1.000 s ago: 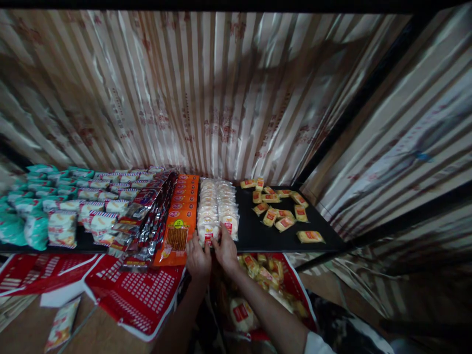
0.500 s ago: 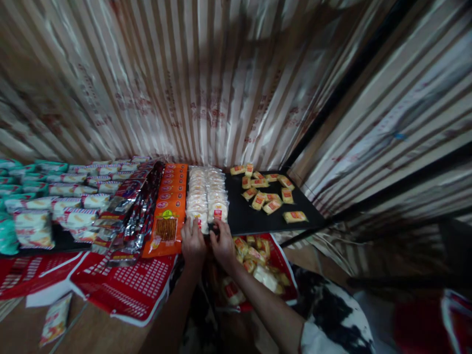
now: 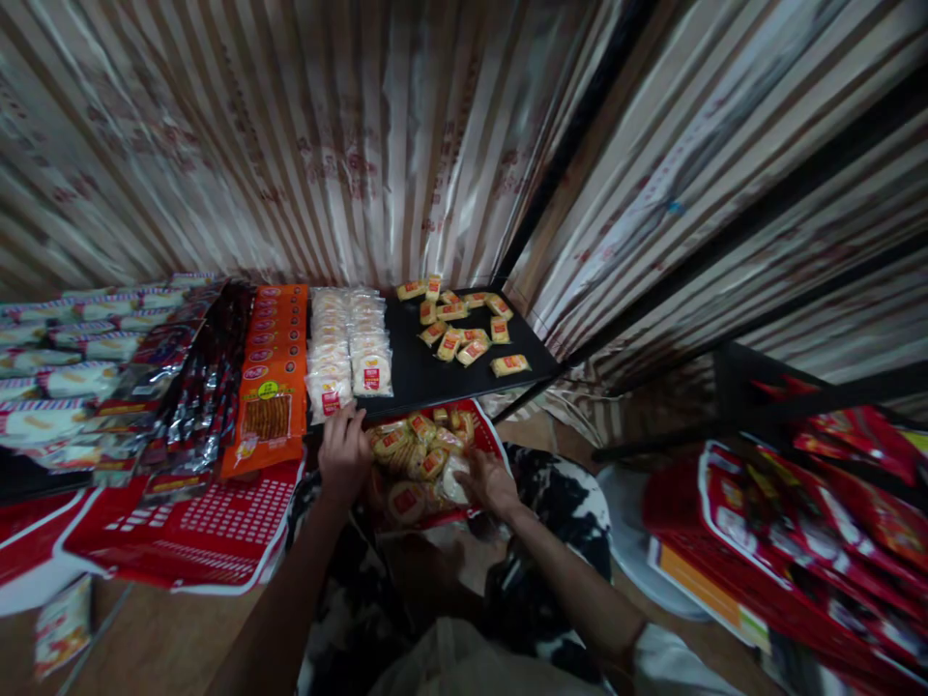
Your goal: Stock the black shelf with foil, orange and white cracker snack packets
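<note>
My right hand (image 3: 491, 483) reaches into a red basket (image 3: 500, 447), its fingers on the edge of a white round-cracker packet (image 3: 454, 480). Several yellow-wrapped snack packets (image 3: 433, 465) lie around that packet. My left hand (image 3: 344, 454) is at the front edge of the black shelf (image 3: 427, 387), fingers slightly bent and apart, just below the front packet of the left row. Two rows of white cracker packets (image 3: 372, 375) overlap one another on the shelf. Small yellow snack packets (image 3: 474, 350) are scattered on the shelf's right part.
Orange snack bags (image 3: 274, 387), dark shiny packets (image 3: 195, 387) and white-and-blue packets (image 3: 79, 380) fill the shelf's left. A red basket (image 3: 195, 527) sits below them. Red packets (image 3: 833, 522) fill a basket at right. Black frame bars (image 3: 572, 145) cross before the striped sheeting.
The view has swung right and down. My right hand has left the front of the white rows and dropped into the basket, onto a white packet. My left hand stays near the shelf edge.
</note>
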Demonstrator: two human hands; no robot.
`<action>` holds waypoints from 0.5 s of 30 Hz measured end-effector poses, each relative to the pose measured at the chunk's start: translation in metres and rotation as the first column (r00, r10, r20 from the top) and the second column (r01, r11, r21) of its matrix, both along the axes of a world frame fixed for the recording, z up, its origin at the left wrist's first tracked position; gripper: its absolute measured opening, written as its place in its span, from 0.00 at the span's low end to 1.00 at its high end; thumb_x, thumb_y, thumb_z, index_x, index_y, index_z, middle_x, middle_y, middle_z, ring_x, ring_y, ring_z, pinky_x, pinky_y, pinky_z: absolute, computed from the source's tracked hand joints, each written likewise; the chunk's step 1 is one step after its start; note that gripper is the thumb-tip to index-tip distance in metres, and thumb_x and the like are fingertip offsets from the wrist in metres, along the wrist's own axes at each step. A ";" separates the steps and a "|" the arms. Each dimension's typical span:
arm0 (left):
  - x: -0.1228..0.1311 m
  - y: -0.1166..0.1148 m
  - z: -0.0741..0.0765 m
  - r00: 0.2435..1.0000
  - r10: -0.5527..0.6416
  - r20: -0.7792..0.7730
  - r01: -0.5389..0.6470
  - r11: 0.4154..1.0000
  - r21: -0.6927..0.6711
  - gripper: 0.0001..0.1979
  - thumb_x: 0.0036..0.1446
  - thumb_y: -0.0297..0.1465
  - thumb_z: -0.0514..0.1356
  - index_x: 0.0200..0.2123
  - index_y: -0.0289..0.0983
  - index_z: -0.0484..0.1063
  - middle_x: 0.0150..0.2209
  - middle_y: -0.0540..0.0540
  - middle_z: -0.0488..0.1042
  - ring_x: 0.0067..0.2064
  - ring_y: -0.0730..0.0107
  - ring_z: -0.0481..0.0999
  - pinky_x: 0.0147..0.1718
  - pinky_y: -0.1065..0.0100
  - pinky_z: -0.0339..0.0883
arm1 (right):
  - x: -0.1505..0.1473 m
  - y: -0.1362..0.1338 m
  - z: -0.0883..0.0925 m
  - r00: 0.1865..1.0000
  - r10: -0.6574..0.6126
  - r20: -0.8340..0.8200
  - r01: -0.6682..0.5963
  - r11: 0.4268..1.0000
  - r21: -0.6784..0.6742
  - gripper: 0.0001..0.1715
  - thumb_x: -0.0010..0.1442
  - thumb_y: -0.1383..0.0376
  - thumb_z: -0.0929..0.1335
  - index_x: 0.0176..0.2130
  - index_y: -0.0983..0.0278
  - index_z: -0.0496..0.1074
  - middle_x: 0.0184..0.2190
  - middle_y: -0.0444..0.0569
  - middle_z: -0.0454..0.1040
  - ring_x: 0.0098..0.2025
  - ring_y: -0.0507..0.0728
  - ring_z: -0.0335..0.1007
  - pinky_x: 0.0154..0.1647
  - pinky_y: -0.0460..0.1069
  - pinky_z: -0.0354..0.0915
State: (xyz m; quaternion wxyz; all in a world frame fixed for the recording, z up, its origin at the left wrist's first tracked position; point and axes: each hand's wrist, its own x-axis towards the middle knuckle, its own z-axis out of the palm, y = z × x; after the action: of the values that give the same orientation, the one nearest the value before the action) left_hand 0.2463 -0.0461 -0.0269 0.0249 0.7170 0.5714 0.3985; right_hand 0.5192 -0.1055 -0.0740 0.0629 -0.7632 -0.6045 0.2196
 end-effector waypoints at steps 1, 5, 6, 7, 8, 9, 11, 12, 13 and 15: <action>0.004 -0.006 -0.001 0.999 -0.051 -0.003 0.051 0.998 -0.033 0.16 0.58 0.26 0.46 0.44 0.35 0.71 0.48 0.39 0.73 0.52 0.62 0.69 0.52 0.58 0.63 | -0.002 -0.003 -0.001 0.999 0.027 0.030 -0.026 0.999 -0.025 0.31 0.52 0.59 0.68 0.53 0.68 0.65 0.48 0.59 0.70 0.53 0.63 0.63 0.53 0.54 0.57; 0.025 -0.033 -0.009 0.981 -0.189 0.028 0.191 0.951 -0.243 0.16 0.58 0.25 0.46 0.43 0.36 0.71 0.46 0.41 0.73 0.49 0.64 0.71 0.50 0.60 0.66 | -0.011 -0.010 -0.002 0.989 0.070 0.132 -0.069 0.997 -0.018 0.30 0.53 0.62 0.68 0.54 0.69 0.64 0.48 0.62 0.69 0.53 0.64 0.63 0.54 0.54 0.55; 0.032 -0.040 -0.011 0.977 -0.208 0.042 0.210 0.930 -0.302 0.16 0.57 0.25 0.47 0.43 0.36 0.71 0.45 0.41 0.74 0.48 0.63 0.71 0.49 0.60 0.67 | -0.013 -0.009 -0.001 0.988 0.071 0.136 -0.070 0.997 -0.013 0.28 0.53 0.62 0.68 0.53 0.69 0.65 0.48 0.62 0.69 0.52 0.64 0.63 0.53 0.54 0.56; 0.039 -0.047 -0.014 0.973 -0.223 0.056 0.228 0.905 -0.358 0.15 0.57 0.25 0.47 0.42 0.36 0.71 0.45 0.41 0.74 0.48 0.63 0.72 0.48 0.60 0.67 | -0.013 -0.008 0.000 0.990 0.068 0.127 -0.066 0.998 -0.016 0.26 0.54 0.61 0.67 0.52 0.69 0.66 0.47 0.62 0.70 0.51 0.64 0.64 0.51 0.54 0.57; 0.047 -0.054 -0.016 0.970 -0.234 0.069 0.242 0.884 -0.401 0.15 0.56 0.24 0.48 0.42 0.37 0.71 0.44 0.41 0.74 0.47 0.64 0.72 0.48 0.60 0.67 | -0.013 -0.006 0.002 0.993 0.060 0.105 -0.058 0.998 -0.022 0.24 0.54 0.61 0.67 0.50 0.68 0.67 0.46 0.61 0.71 0.50 0.63 0.66 0.49 0.53 0.59; 0.056 -0.060 -0.018 0.965 -0.251 0.078 0.259 0.862 -0.437 0.15 0.56 0.24 0.48 0.43 0.37 0.71 0.45 0.42 0.74 0.48 0.64 0.72 0.48 0.59 0.67 | -0.013 -0.003 0.004 0.996 0.047 0.072 -0.045 0.999 -0.028 0.22 0.55 0.60 0.66 0.48 0.68 0.68 0.44 0.60 0.72 0.48 0.62 0.67 0.47 0.52 0.60; 0.073 -0.071 -0.021 0.951 -0.295 0.094 0.304 0.832 -0.463 0.17 0.55 0.25 0.51 0.47 0.38 0.68 0.50 0.42 0.72 0.52 0.63 0.69 0.52 0.58 0.64 | -0.013 0.002 0.010 1.000 0.005 -0.011 -0.005 1.000 -0.022 0.17 0.56 0.60 0.65 0.43 0.67 0.70 0.41 0.57 0.74 0.44 0.60 0.70 0.43 0.50 0.61; 0.082 -0.077 -0.022 0.942 -0.323 0.094 0.327 0.815 -0.478 0.19 0.53 0.27 0.53 0.50 0.38 0.67 0.52 0.41 0.70 0.54 0.62 0.67 0.53 0.57 0.62 | -0.013 0.004 0.015 0.998 -0.019 -0.055 0.019 1.000 -0.010 0.15 0.56 0.60 0.65 0.41 0.67 0.71 0.38 0.55 0.75 0.42 0.59 0.71 0.41 0.49 0.61; 0.090 -0.081 -0.022 0.937 -0.336 0.093 0.336 0.801 -0.495 0.22 0.51 0.28 0.55 0.52 0.37 0.65 0.54 0.40 0.68 0.56 0.60 0.65 0.55 0.56 0.60 | -0.014 0.005 0.020 0.994 -0.045 -0.104 0.045 0.999 0.003 0.14 0.55 0.60 0.65 0.39 0.66 0.71 0.36 0.53 0.75 0.40 0.58 0.71 0.39 0.48 0.62; 0.103 -0.089 -0.020 0.943 -0.320 0.088 0.315 0.780 -0.541 0.27 0.50 0.31 0.58 0.55 0.35 0.62 0.56 0.36 0.66 0.59 0.55 0.62 0.56 0.54 0.59 | -0.017 0.008 0.032 0.967 -0.086 -0.238 0.097 0.995 0.035 0.11 0.54 0.59 0.66 0.35 0.64 0.71 0.31 0.50 0.75 0.34 0.56 0.72 0.34 0.47 0.62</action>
State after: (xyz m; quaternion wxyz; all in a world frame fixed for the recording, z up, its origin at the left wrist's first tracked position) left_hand 0.3497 -0.1346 -0.0471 0.2931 0.7671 0.5325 0.2052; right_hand 0.5025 -0.0979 -0.0418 0.1620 -0.7571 -0.5616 0.2917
